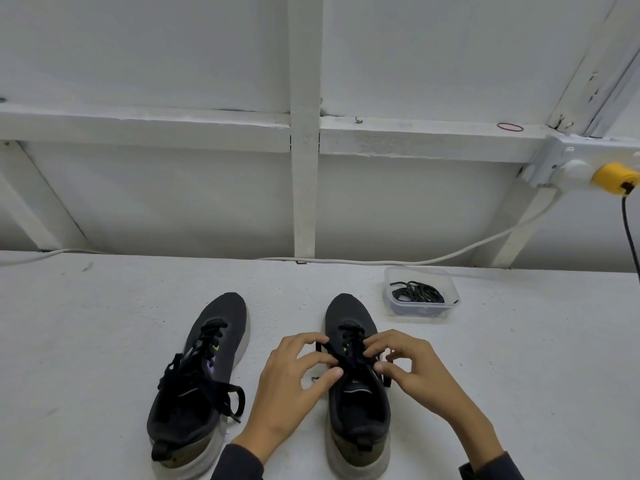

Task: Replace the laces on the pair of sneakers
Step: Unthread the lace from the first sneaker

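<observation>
Left hand (294, 375): I see it pinching the lace (350, 341) on the right sneaker (356, 407).
Right hand (412, 368): pinching same lace.

Bare hands (298, 379), dark long sleeves (239, 462) at both wrists

L sneaker (225, 317) & R sneaker (349, 313) blk, lime-flecked; coiled laces (417, 292) blk; plug (611, 178) yellow; table (86, 341) white

Two dark sneakers stood side by side, toes pointing away, in the lower middle; the left sneaker (221, 327) had loose laces (199, 382) trailing beside it; the right sneaker (346, 310) showed crossed laces (349, 337); spare laces (417, 292) lay coiled in a clear tub (424, 310) right of centre.
</observation>
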Tool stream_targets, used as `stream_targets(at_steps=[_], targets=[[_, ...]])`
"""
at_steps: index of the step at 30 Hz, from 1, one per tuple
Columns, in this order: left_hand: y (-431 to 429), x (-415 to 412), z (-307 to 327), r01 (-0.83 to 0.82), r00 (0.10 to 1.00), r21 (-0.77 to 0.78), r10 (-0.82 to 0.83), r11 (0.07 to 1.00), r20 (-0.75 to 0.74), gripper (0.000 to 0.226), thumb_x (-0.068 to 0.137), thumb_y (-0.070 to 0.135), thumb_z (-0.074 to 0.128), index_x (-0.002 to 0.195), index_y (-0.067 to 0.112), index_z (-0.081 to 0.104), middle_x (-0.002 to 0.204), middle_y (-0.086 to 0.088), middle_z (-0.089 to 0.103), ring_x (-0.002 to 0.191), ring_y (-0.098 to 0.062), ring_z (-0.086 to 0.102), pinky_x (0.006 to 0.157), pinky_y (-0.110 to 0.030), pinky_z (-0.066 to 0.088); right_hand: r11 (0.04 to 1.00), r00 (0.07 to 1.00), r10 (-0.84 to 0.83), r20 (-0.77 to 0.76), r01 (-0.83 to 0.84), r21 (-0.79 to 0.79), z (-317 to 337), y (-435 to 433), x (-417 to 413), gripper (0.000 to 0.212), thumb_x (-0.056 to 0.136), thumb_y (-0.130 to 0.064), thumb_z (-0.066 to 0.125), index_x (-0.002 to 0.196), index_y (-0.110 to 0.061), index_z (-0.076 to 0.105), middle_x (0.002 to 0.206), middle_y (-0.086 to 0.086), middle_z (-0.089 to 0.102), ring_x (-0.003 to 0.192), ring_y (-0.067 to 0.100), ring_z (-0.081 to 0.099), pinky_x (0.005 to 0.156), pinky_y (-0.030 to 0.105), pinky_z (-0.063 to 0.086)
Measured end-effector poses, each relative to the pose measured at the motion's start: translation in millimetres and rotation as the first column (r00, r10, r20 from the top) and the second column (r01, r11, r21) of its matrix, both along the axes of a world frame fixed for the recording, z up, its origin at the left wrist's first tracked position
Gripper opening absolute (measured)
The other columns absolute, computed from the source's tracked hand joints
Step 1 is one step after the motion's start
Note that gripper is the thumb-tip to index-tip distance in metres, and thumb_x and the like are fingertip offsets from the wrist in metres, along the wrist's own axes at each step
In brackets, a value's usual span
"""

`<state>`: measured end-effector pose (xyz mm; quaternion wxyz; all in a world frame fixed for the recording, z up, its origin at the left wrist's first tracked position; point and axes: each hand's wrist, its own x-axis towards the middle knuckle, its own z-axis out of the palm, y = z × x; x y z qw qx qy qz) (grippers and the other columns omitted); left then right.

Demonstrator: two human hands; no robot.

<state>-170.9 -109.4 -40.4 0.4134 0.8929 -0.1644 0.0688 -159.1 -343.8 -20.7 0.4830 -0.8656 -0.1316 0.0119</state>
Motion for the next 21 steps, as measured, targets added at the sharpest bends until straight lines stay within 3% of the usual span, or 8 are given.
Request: stream_targets(at_steps=[3, 6, 14, 17, 21], targets=[[-1, 0, -4, 0.048, 0.998, -0.007, -0.048, 0.999, -0.04, 0.016, 0.091, 0.049, 0.058, 0.099, 0.041, 0.069, 0.129, 0.032, 0.046, 0.127, 0.003, 0.037, 0.099, -0.017, 0.033, 0.999, 1.0, -0.005, 0.023, 0.006, -0.045, 0, -1, 0, 0.022, 0.081, -0.008, 0.076, 0.09, -0.027, 0.078, 0.107, -0.017, 0.069, 0.102, 0.006, 0.063, 0.086, 0.035, 0.051], [-3, 0, -5, 0.034, 0.999, -0.05, -0.036, 0.998, -0.039, 0.013, 0.09, 0.048, 0.06, 0.088, 0.039, 0.069, 0.126, 0.031, 0.048, 0.127, 0.0, 0.04, 0.099, -0.018, 0.033, 0.997, 0.999, 0.002, 0.047, 0.002, -0.082, 1, -3, 0, 0.013, 0.081, -0.016, 0.078, 0.085, -0.029, 0.078, 0.101, -0.02, 0.069, 0.099, 0.006, 0.064, 0.086, 0.034, 0.051], [7, 4, -3, 0.071, 0.996, 0.027, -0.069, 0.997, -0.06, 0.039, 0.085, 0.064, 0.048, 0.077, 0.03, 0.065, 0.125, 0.033, 0.048, 0.126, 0.005, 0.038, 0.101, -0.024, 0.036, 0.993, 0.999, 0.025, 0.044, -0.019, -0.12, 0, -6, 0, 0.015, 0.088, -0.016, 0.066, 0.086, -0.031, 0.066, 0.092, -0.017, 0.068, 0.091, 0.01, 0.064, 0.079, 0.033, 0.052], [9, 4, -3, 0.117, 0.989, 0.065, -0.11, 0.991, -0.098, 0.035, 0.088, 0.06, 0.048, 0.081, 0.03, 0.064, 0.126, 0.034, 0.047, 0.125, 0.007, 0.036, 0.102, -0.026, 0.036, 0.991, 1.0, 0.012, 0.026, -0.009, -0.131, -1, -9, 1, 0.014, 0.088, -0.019, 0.064, 0.085, -0.033, 0.065, 0.09, -0.018, 0.068, 0.088, 0.009, 0.064, 0.078, 0.029, 0.051], [10, 5, -3, 0.135, 0.984, 0.078, -0.125, 0.988, -0.123, 0.032, 0.091, 0.057, 0.049, 0.084, 0.03, 0.064, 0.124, 0.035, 0.047, 0.123, 0.008, 0.038, 0.1, -0.022, 0.037, 0.962, 0.977, -0.209, 0.047, 0.214, -0.171, -1, -30, 4, 0.016, 0.087, -0.02, 0.064, 0.079, -0.033, 0.061, 0.083, -0.018, 0.067, 0.083, 0.006, 0.064, 0.074, 0.03, 0.051]])
